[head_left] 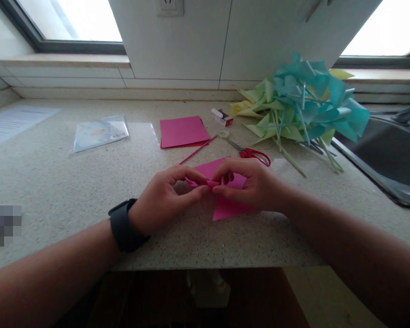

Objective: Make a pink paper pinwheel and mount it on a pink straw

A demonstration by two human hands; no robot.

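Between my two hands, close to the counter's front edge, is a pink sheet of paper (230, 209) with a narrow rolled or folded part at the fingertips. My left hand (167, 193), with a dark watch (125, 225) at the wrist, pinches that part from the left. My right hand (256, 182) pinches it from the right, thumb and fingers pressed together. Some of the paper lies hidden behind and under my right hand. Just beyond the hands lie a thin pink paper stick (198, 150) and red-handled scissors (249, 152).
Behind the hands are a stack of pink paper (184, 132), a roll of tape (223, 134) and a small open box (222, 117). Blue and green paper flowers (304, 100) lie right, beside the sink (389, 155). A plastic packet (100, 133) and printed sheet (17, 120) lie left.
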